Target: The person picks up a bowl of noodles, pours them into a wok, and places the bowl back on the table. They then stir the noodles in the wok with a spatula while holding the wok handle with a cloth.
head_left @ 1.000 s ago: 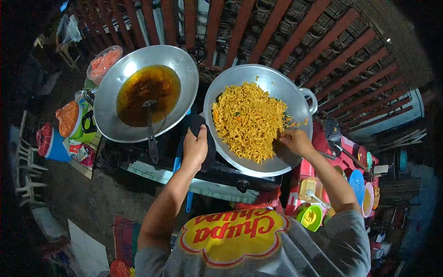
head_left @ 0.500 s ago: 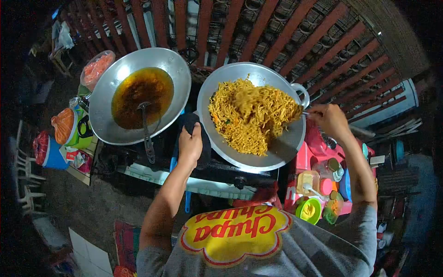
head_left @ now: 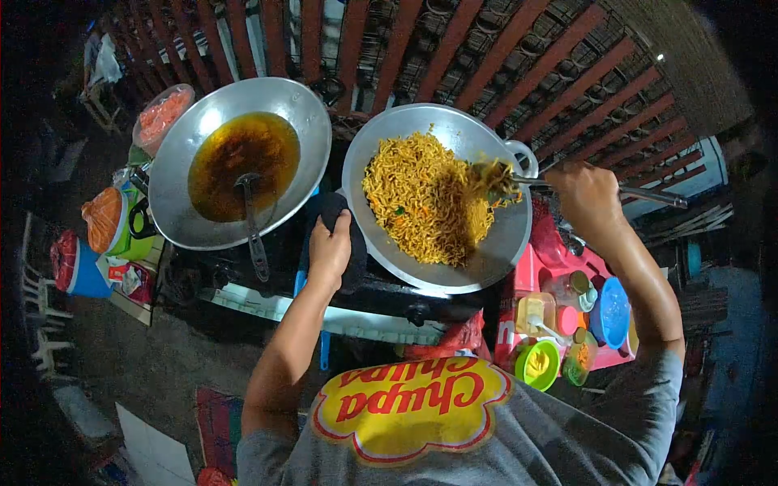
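Dropped the big heap of noodles (head_left: 421,198) back since half a second ago; only a small clump on the spatula (head_left: 494,182) now. Dark stove (head_left: 381,298) underneath, red slatted fence (head_left: 506,57) behind, pink desk (head_left: 531,275) of condiment tubs (head_left: 536,314) alongside. Noodles golden, curly, green-flecked, piled in the right-hand wok (head_left: 494,259). Right hand (head_left: 587,198) grip clamped on the spatula handle, left hand (head_left: 328,247) grip clamped on a dark cloth (head_left: 350,235) at the wok rim.
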The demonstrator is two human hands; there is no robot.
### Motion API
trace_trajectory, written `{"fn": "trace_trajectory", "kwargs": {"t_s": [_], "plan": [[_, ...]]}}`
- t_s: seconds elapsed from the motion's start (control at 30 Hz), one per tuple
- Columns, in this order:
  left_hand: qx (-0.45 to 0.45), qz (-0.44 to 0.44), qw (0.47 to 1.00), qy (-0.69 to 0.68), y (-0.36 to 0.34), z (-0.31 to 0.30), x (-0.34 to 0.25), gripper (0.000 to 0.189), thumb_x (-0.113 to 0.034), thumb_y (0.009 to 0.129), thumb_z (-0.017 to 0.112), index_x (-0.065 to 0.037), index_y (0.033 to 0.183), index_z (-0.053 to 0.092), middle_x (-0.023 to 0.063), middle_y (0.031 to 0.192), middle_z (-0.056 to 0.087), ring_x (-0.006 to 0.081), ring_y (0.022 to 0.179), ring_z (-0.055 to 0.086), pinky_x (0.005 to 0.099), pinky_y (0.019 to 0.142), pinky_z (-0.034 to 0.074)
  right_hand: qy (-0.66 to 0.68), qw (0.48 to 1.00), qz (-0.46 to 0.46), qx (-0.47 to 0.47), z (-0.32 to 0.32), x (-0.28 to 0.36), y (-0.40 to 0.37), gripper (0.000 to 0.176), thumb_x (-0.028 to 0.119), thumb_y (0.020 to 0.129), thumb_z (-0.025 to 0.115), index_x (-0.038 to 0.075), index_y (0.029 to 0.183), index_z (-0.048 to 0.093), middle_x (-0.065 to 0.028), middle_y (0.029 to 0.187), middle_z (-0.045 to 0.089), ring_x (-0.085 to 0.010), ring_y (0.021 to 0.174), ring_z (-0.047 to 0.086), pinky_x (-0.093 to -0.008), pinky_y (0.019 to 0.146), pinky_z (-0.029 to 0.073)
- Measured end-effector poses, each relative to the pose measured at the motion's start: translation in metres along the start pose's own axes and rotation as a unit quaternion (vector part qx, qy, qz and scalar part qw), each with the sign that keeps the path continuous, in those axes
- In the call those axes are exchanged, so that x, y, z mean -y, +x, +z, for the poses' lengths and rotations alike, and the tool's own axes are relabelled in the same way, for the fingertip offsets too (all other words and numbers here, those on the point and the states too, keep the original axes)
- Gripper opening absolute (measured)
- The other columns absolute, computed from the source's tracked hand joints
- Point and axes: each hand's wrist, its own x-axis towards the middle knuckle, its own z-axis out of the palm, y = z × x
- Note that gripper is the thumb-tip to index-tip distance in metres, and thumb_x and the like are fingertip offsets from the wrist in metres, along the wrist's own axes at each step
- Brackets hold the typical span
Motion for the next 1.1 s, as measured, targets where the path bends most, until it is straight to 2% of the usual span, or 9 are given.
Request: {"fn": "trace_trajectory", "kwargs": {"t_s": [0.07, 0.13, 0.2, 0.23, 0.33, 0.47, 0.67, 0.8, 1.1], "plan": [[0.018, 0.005, 1.000, -0.022, 0.010, 0.001, 0.016, 0.049, -0.029, 0.080, 0.050, 0.008, 0.112, 0.044, 0.0214, 0.108, 0.053, 0.0298, 0.102, 0.050, 0.0322, 0.086, 0.036, -0.016, 0.975, 0.064, 0.211, 0.001, -0.008, 0.003, 0.014, 0.017, 0.071, 0.052, 0.012, 0.079, 0.062, -0.0104, 0.073, 0.059, -0.0246, 0.069, 0.060, -0.0344, 0.055, 0.048], [0.031, 0.011, 0.999, -0.043, 0.022, 0.003, 0.034, 0.051, -0.030, 0.080, 0.050, 0.009, 0.112, 0.043, 0.0223, 0.108, 0.052, 0.0302, 0.102, 0.049, 0.0324, 0.087, 0.036, 0.012, 0.993, 0.041, 0.110, 0.032, -0.020, -0.013, 0.014, 0.016, 0.068, 0.051, 0.015, 0.076, 0.062, -0.0101, 0.064, 0.060, -0.0275, 0.061, 0.061, -0.0359, 0.054, 0.049], [-0.007, 0.025, 1.000, 0.008, 0.025, 0.004, 0.035, 0.053, -0.030, 0.080, 0.050, 0.011, 0.113, 0.041, 0.0239, 0.108, 0.051, 0.0308, 0.102, 0.049, 0.0330, 0.087, 0.036, -0.033, 0.988, -0.011, 0.152, 0.045, -0.018, -0.014, 0.015, 0.018, 0.072, 0.050, 0.011, 0.073, 0.063, -0.0132, 0.064, 0.061, -0.0283, 0.061, 0.062, -0.0366, 0.055, 0.049], [0.018, 0.025, 0.999, -0.008, 0.023, 0.002, 0.035, 0.049, -0.029, 0.081, 0.049, 0.009, 0.112, 0.042, 0.0232, 0.108, 0.052, 0.0312, 0.102, 0.049, 0.0334, 0.087, 0.036, -0.035, 0.954, 0.020, 0.296, 0.054, -0.009, -0.004, 0.017, 0.018, 0.072, 0.049, 0.009, 0.077, 0.062, -0.0162, 0.071, 0.061, -0.0284, 0.067, 0.062, -0.0388, 0.057, 0.050], [0.011, 0.037, 0.999, 0.001, 0.002, 0.002, 0.005, 0.044, -0.027, 0.082, 0.048, 0.006, 0.111, 0.045, 0.0219, 0.108, 0.052, 0.0314, 0.102, 0.049, 0.0339, 0.086, 0.036, 0.177, 0.953, 0.123, 0.213, 0.151, 0.030, 0.005, 0.019, 0.021, 0.076, 0.049, 0.011, 0.086, 0.061, -0.0143, 0.079, 0.061, -0.0317, 0.074, 0.061, -0.0415, 0.063, 0.050], [0.010, 0.048, 0.998, 0.031, 0.014, 0.003, 0.021, 0.041, -0.026, 0.082, 0.047, 0.004, 0.110, 0.046, 0.0208, 0.106, 0.053, 0.0323, 0.101, 0.049, 0.0346, 0.086, 0.037, 0.442, 0.870, 0.211, 0.051, 0.171, 0.063, 0.020, 0.017, 0.021, 0.073, 0.058, 0.015, 0.088, 0.064, -0.0158, 0.079, 0.061, -0.0332, 0.072, 0.059, -0.0398, 0.066, 0.047], [0.008, 0.028, 0.999, 0.026, 0.013, 0.003, 0.019, 0.045, -0.027, 0.082, 0.047, 0.007, 0.111, 0.045, 0.0233, 0.107, 0.052, 0.0335, 0.102, 0.049, 0.0349, 0.087, 0.036, 0.438, 0.881, 0.170, 0.049, 0.110, 0.011, -0.006, 0.016, 0.020, 0.075, 0.057, 0.013, 0.087, 0.065, -0.0154, 0.077, 0.061, -0.0320, 0.071, 0.060, -0.0381, 0.065, 0.047], [-0.020, 0.045, 0.997, 0.053, 0.022, 0.005, 0.031, 0.047, -0.028, 0.081, 0.047, 0.008, 0.111, 0.044, 0.0237, 0.108, 0.052, 0.0330, 0.103, 0.048, 0.0350, 0.087, 0.036, 0.233, 0.946, 0.203, 0.101, 0.026, 0.005, -0.009, 0.018, 0.025, 0.077, 0.053, 0.017, 0.088, 0.065, -0.0132, 0.075, 0.061, -0.0303, 0.067, 0.059, -0.0379, 0.061, 0.048], [0.006, 0.014, 1.000, 0.010, 0.008, 0.002, 0.012, 0.044, -0.027, 0.082, 0.048, 0.005, 0.112, 0.045, 0.0197, 0.108, 0.053, 0.0305, 0.102, 0.050, 0.0342, 0.084, 0.038, 0.042, 0.994, 0.032, -0.100, 0.002, -0.001, 0.000, 0.011, 0.014, 0.071, 0.051, 0.012, 0.074, 0.062, -0.0086, 0.064, 0.056, -0.0258, 0.064, 0.059, -0.0370, 0.053, 0.046]]}}
